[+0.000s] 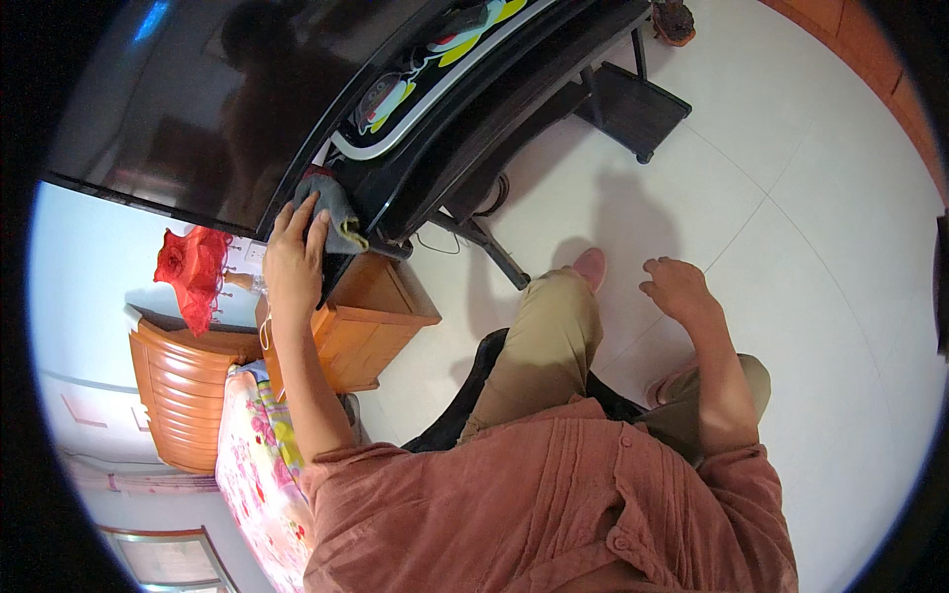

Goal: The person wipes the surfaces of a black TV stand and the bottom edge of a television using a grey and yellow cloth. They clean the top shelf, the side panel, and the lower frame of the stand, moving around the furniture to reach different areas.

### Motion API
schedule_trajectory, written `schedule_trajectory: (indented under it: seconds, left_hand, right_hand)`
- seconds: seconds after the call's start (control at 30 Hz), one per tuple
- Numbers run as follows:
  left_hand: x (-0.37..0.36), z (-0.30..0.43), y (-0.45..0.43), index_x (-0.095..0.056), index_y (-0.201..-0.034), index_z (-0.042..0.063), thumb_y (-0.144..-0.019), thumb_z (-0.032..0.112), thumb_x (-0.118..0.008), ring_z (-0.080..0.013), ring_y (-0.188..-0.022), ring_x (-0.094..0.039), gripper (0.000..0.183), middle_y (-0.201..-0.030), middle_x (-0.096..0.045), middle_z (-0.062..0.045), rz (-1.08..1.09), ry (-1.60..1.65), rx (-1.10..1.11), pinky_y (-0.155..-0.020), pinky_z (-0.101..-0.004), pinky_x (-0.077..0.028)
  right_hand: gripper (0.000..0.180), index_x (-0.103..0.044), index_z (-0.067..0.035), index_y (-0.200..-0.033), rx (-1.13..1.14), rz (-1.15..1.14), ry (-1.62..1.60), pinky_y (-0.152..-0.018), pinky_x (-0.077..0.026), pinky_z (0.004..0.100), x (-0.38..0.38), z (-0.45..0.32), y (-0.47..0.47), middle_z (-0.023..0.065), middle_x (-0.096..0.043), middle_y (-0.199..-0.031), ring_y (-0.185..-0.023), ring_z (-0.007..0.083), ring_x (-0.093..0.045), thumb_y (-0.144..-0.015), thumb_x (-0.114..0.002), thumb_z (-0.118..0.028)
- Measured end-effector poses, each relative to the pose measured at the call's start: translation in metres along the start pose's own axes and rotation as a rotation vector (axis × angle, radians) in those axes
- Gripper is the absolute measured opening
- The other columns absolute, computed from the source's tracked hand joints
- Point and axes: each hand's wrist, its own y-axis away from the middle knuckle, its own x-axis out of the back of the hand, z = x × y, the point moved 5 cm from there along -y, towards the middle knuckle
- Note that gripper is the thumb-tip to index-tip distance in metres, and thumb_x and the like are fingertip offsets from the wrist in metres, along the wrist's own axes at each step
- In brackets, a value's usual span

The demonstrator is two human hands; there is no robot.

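My left hand rests on a folded grey cloth with a yellowish frayed edge and a bit of red at its far end. Fingers and thumb lie over the cloth, which touches the left end of a black desk, just below a large dark television screen. A panel with penguin cartoons and a silver rim runs along the desk under the screen. Over the pale floor, to the right of my knee, my right hand hangs with loosely bent fingers and nothing in it.
Left of the desk are a wooden nightstand, a red fringed lamp, and a bed with a wooden headboard and floral bedding. Black desk legs and a low shelf stand over the tiled floor.
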Motion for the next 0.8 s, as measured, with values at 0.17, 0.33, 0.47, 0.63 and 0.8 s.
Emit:
schedule_trajectory:
  seconds: [0.17, 0.33, 0.47, 0.63, 0.8]
  left_hand:
    - [-0.012, 0.016, -0.02, -0.061, -0.129, 0.01, -0.101, 0.037, -0.044, -0.0416, -0.117, -0.055, 0.042, -0.13, -0.056, -0.027, 0.041, -0.104, -0.147, -0.101, -0.0446, -0.043]
    - [0.003, 0.043, -0.005, -0.064, -0.113, 0.006, -0.098, 0.032, -0.052, -0.0351, -0.107, -0.058, 0.032, -0.118, -0.059, -0.015, 0.121, -0.062, -0.187, -0.091, -0.0429, -0.045]
    - [0.01, 0.035, 0.022, -0.062, -0.105, 0.004, -0.095, 0.029, -0.058, -0.0348, -0.099, -0.059, 0.028, -0.11, -0.06, -0.014, 0.155, 0.064, -0.177, -0.084, -0.0432, -0.046]
    - [0.002, 0.013, 0.015, -0.062, -0.103, 0.003, -0.096, 0.034, -0.056, -0.0368, -0.099, -0.058, 0.032, -0.106, -0.06, -0.016, 0.183, -0.16, 0.023, -0.082, -0.0454, -0.046]
    - [0.01, 0.073, 0.012, -0.061, -0.095, 0.002, -0.096, 0.031, -0.056, -0.037, -0.093, -0.057, 0.029, -0.097, -0.058, -0.015, 0.268, -0.141, -0.083, -0.076, -0.0464, -0.043]
  right_hand:
    - [0.026, -0.066, -0.004, -0.1, 0.01, -0.003, 0.015, -0.083, -0.052, 0.0462, -0.004, -0.001, -0.005, 0.0176, -0.067, -0.099, -0.097, 0.0351, -0.064, -0.085, -0.066, -0.025]
    - [0.026, -0.067, -0.004, -0.098, 0.018, -0.009, 0.01, -0.082, -0.052, 0.046, -0.01, 0.004, -0.008, 0.0178, -0.066, -0.098, -0.097, 0.0349, -0.064, -0.085, -0.065, -0.026]
    - [0.026, -0.066, -0.003, -0.098, 0.013, 0.036, 0.039, -0.083, -0.052, 0.0458, -0.003, 0.014, 0.001, 0.0178, -0.066, -0.097, -0.096, 0.035, -0.064, -0.085, -0.066, -0.026]
    - [0.026, -0.066, -0.002, -0.098, 0.08, 0.102, -0.007, -0.082, -0.052, 0.0459, -0.002, 0.004, 0.008, 0.0173, -0.066, -0.096, -0.094, 0.0348, -0.064, -0.085, -0.066, -0.025]
    - [0.03, -0.066, -0.002, -0.101, 0.07, 0.063, -0.02, -0.085, -0.051, 0.0455, 0.0, -0.005, 0.012, 0.0169, -0.066, -0.102, -0.098, 0.0344, -0.063, -0.086, -0.065, -0.028]
